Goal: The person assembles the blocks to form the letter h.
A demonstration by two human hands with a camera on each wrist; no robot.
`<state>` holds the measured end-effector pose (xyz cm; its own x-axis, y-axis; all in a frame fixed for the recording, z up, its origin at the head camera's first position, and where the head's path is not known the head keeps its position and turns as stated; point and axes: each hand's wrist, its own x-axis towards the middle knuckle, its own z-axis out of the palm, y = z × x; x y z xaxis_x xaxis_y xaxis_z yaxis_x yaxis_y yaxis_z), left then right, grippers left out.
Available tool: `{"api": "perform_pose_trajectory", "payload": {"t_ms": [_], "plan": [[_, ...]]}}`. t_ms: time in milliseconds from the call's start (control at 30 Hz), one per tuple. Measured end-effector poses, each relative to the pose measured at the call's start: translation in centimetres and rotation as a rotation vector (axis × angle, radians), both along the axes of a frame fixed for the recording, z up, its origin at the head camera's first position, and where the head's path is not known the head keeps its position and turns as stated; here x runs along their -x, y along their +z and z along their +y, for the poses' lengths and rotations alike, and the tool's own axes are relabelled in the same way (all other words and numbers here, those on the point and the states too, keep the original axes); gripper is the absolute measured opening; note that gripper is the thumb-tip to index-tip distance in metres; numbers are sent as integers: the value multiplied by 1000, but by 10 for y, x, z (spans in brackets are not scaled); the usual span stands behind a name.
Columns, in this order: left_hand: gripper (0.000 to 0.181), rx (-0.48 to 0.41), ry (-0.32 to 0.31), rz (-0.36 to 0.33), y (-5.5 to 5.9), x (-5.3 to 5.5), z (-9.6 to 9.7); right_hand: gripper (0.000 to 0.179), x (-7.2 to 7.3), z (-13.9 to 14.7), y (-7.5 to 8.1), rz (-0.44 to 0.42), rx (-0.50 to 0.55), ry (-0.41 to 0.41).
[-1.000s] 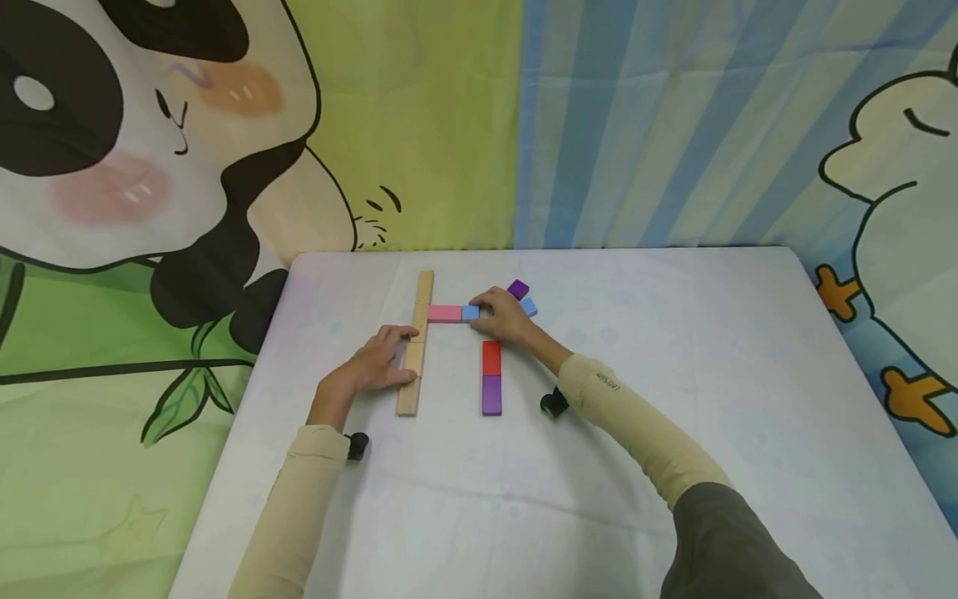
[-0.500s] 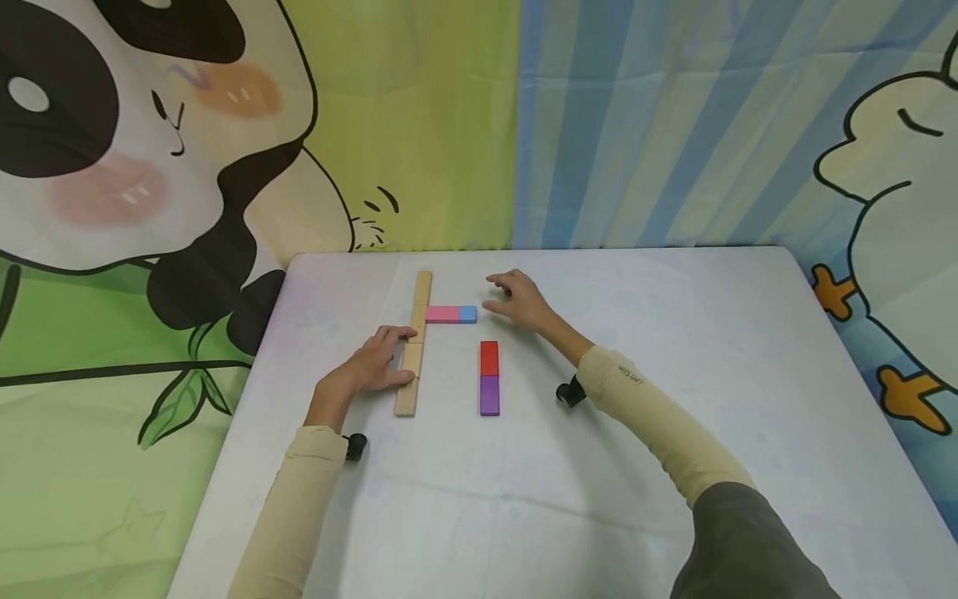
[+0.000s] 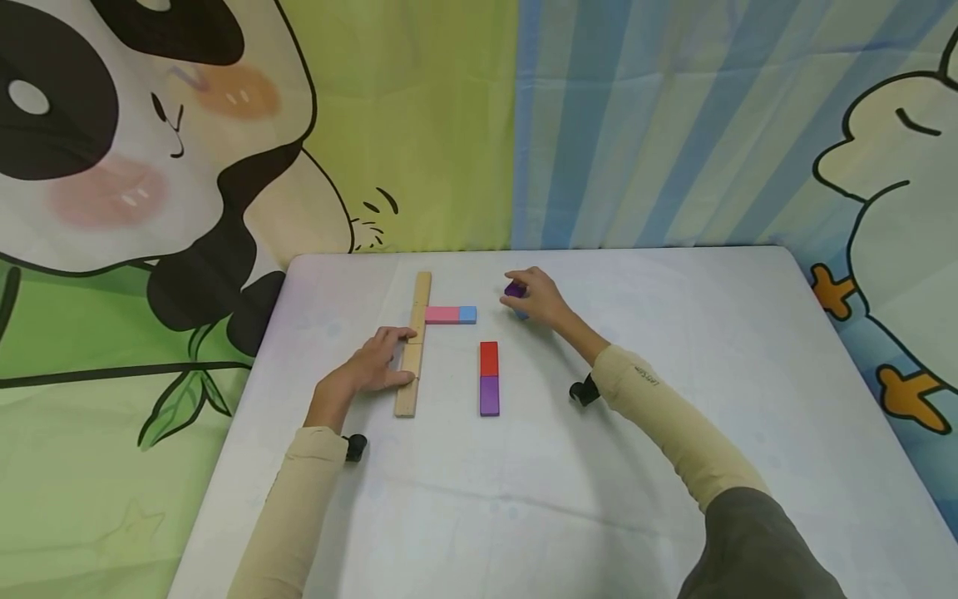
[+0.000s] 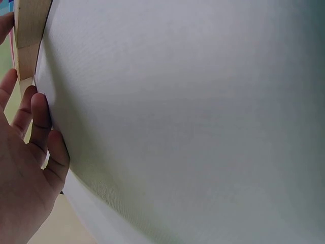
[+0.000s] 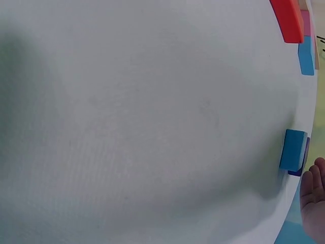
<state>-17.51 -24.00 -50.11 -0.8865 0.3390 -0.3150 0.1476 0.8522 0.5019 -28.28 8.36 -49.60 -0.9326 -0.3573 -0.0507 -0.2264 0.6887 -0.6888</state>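
Note:
Several plain wooden blocks (image 3: 422,291) lie end to end in a long row. My left hand (image 3: 368,362) rests on this row, its thumb and fingers spread along it. In the left wrist view, fingers (image 4: 40,114) lie beside the wood. A pink block (image 3: 442,315) and a light blue block (image 3: 467,315) run rightward from the row. My right hand (image 3: 542,298) is at a purple block (image 3: 515,289), thumb and index finger parted on either side of it. A second blue block (image 5: 293,150) sits against that purple one, mostly hidden by the hand in the head view.
A red block (image 3: 489,359) and a longer purple block (image 3: 490,396) lie end to end between the arms, parallel to the wooden row. A white cloth covers the table (image 3: 674,349). Behind it hangs a printed curtain (image 3: 419,125).
My right hand has left the light blue block beside the pink one and moved right, back to the loose purple and blue blocks. The left hand stays on the wooden row.

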Motion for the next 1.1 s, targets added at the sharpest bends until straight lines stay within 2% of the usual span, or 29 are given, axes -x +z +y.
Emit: {"api": "perform_pose_trajectory", "payload": {"t_ms": [400, 767, 967, 1100], "plan": [[73, -17, -5, 4, 1, 0, -1, 57, 10, 1, -9, -31, -44, -107], [75, -7, -11, -9, -1, 2, -2, 46, 11, -3, -11, -19, -89, -166], [75, -5, -3, -19, 0, 2, -2, 46, 14, -1, -12, 19, -89, -129], [74, -18, -3, -6, 0, 1, -3, 46, 17, 2, -10, 80, -68, -19]]}}
